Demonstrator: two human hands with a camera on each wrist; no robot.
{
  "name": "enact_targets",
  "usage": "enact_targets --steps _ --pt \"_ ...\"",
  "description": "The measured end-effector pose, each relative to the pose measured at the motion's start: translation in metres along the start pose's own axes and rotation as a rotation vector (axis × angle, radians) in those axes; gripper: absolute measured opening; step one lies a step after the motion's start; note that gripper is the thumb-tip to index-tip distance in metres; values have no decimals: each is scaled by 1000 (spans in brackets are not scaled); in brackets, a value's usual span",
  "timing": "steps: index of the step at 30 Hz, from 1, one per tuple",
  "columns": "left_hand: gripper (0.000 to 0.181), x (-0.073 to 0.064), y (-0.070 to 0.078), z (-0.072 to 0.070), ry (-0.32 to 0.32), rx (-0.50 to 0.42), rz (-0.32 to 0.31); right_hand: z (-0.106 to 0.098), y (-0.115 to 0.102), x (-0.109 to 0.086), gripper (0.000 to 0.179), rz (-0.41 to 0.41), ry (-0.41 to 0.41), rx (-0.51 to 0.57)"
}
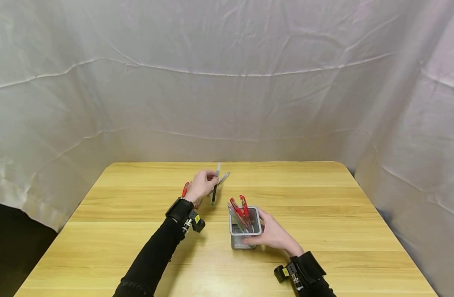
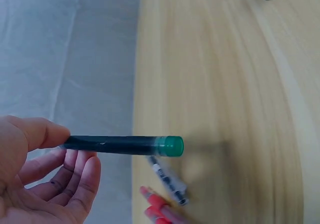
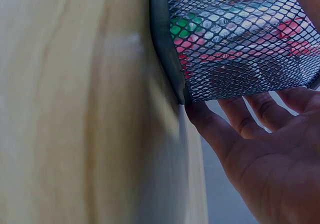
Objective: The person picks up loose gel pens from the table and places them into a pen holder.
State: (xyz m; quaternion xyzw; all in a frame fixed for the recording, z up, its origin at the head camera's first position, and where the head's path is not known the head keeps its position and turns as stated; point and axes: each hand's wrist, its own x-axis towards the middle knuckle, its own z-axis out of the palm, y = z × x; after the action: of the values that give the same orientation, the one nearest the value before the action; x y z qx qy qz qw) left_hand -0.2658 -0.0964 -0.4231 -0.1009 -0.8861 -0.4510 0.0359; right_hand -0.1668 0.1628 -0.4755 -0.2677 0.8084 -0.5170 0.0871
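Note:
My left hand (image 1: 202,185) is over the far middle of the table, pinching a pen (image 2: 120,144) between thumb and fingers. Dark along its barrel, the pen has a green end that points down in the head view. My right hand (image 1: 274,234) grips a grey wire-mesh pen holder (image 1: 236,242) from its right side, thumb at the near side and fingers around the back. Red pens (image 1: 244,206) and a clear pen with some green (image 1: 235,218) lean in the holder. Through the mesh (image 3: 225,81), the right wrist view shows green and red pen ends.
Red pens (image 2: 159,204) lie on the table beneath and beside the left hand, partly covered by it in the head view. Close to them is a clear pen with dark parts (image 2: 170,181). A pale cloth (image 1: 227,103) hangs behind the wooden table (image 1: 323,198).

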Motion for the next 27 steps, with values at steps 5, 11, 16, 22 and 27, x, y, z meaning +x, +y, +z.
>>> enact_targets --steps 5,11,16,22,27 --pt "30 -4 7 -14 -6 -30 -2 0 0 0 84 5 2 -2" --pt "31 -12 11 -33 -21 -165 63 0 1 -1 84 2 -2 -8" --pt "28 -19 21 -46 -12 -170 120 -1 2 1 82 -8 -3 -19" --pt "25 -28 34 -55 -8 -135 159 -1 2 0 82 8 3 -19" --pt "24 -36 46 -55 -6 -151 200 -1 1 0 83 4 6 -8"
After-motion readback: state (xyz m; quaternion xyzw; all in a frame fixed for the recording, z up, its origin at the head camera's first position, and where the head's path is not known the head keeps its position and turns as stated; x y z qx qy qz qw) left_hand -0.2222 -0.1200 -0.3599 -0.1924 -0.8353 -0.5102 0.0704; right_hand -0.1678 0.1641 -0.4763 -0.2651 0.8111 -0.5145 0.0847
